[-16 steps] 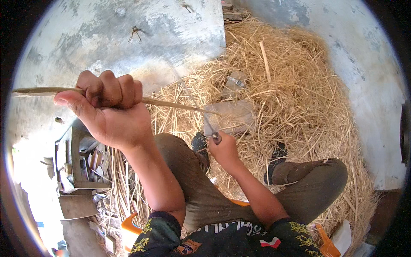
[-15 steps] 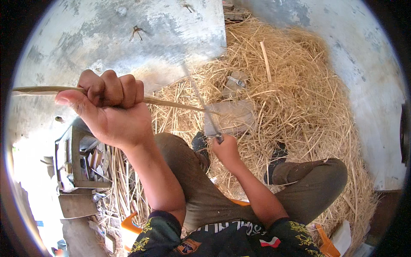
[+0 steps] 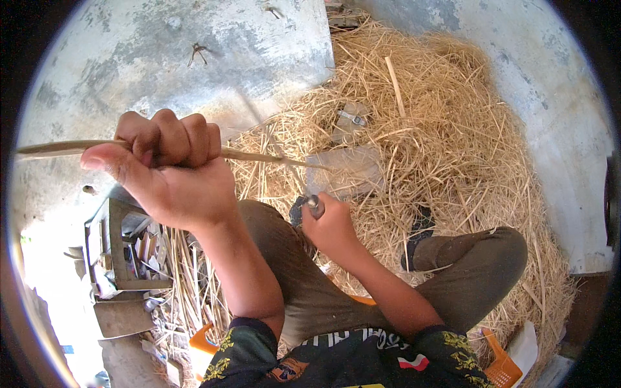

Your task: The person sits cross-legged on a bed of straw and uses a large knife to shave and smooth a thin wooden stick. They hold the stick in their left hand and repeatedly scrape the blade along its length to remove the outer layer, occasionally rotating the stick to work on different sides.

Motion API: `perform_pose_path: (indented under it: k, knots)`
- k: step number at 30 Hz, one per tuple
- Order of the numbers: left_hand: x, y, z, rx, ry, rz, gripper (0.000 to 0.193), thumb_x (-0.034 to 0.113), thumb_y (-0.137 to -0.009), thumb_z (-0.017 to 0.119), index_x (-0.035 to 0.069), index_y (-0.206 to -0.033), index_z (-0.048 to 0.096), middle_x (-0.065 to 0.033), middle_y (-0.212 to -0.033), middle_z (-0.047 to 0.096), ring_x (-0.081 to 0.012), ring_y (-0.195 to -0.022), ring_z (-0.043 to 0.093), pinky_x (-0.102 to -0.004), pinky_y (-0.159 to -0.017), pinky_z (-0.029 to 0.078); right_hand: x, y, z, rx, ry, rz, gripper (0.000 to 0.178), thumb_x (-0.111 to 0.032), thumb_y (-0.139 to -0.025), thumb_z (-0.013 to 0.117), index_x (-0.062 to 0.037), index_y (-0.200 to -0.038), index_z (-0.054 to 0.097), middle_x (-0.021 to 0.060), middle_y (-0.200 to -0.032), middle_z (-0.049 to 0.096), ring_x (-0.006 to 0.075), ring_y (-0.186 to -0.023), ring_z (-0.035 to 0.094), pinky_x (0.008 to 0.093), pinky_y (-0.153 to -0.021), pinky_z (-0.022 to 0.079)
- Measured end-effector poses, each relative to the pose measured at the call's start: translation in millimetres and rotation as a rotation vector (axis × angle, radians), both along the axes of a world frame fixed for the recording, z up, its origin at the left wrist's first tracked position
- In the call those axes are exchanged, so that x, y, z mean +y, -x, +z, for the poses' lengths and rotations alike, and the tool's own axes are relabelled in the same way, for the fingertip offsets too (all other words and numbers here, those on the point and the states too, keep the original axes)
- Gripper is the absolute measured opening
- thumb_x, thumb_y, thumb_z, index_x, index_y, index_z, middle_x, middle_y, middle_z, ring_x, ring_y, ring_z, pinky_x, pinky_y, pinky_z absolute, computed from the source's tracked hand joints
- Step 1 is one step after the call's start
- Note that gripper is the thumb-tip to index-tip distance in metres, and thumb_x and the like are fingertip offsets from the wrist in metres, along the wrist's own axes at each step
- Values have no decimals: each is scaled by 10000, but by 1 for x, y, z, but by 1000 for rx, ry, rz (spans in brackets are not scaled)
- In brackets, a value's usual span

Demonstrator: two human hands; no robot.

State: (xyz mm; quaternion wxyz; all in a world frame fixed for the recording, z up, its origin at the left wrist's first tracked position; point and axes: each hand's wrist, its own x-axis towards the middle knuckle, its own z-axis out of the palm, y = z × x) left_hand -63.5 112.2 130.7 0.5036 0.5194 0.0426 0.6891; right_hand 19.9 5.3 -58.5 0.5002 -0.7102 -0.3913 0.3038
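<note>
Gripped in my left hand (image 3: 171,155), its fingers curled tight, is a long thin wooden stick (image 3: 255,156). It runs from the left edge of the picture through my fist toward the middle, tapering to a thin tip. My right hand (image 3: 333,226), lower and further right, is closed around the handle of a knife (image 3: 315,204). The knife's long narrow blade is blurred and points up and left, crossing the stick between my left fist and the tip. Whether the edge touches the stick I cannot tell. Below the tip lies a flat grey-brown block (image 3: 352,169).
Straw-like shavings (image 3: 453,129) cover the floor around my crossed legs. A small strapped object (image 3: 352,118) lies beyond the block. At left stand a wooden frame box (image 3: 119,246) with scraps and a bundle of thin sticks (image 3: 194,278). Concrete walls (image 3: 259,45) rise ahead; orange chair parts (image 3: 501,362) flank me.
My right hand has moved left with the knife, and its blade now crosses the stick nearer my left fist. The left hand keeps its grip, nearly in place. The view has shifted slightly.
</note>
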Motion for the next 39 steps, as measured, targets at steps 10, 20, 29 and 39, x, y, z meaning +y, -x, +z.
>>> perform_pose_path:
  k: [10, 20, 29, 39]
  knots:
    - [-11, -6, 2, -22, 9, -51, 559, 652, -921, 522, 186, -672, 339, 61, -522, 191, -73, -455, 123, -280, -441, 99, -4, 2, 30, -7, -73, -1, 256, -175, -830, 636, 72, -765, 622, 287, -689, 624, 438, -684, 657, 472, -631, 512]
    - [8, 8, 0, -148, 120, 119, 620, 686, -918, 491, 175, -657, 257, 59, -521, 162, -77, -470, 77, -289, -433, 87, -10, 12, 31, -137, 3, 26, 250, -202, -838, 631, 46, -864, 619, 274, -726, 640, 448, -725, 657, 510, -686, 524]
    - [-9, -10, 8, -58, 75, -54, 599, 686, -919, 489, 195, -657, 270, 70, -527, 149, -78, -469, 112, -278, -437, 111, 6, -31, -56, -121, 264, 12, 270, -200, -811, 663, 49, -915, 672, 283, -752, 652, 437, -722, 665, 496, -668, 519]
    - [13, 9, 3, -96, 128, 99, 581, 689, -910, 500, 172, -694, 348, 59, -539, 184, -88, -476, 142, -286, -446, 118, 1, 8, -24, 35, 45, 7, 219, -190, -844, 637, 26, -816, 613, 233, -656, 609, 431, -671, 632, 475, -612, 480]
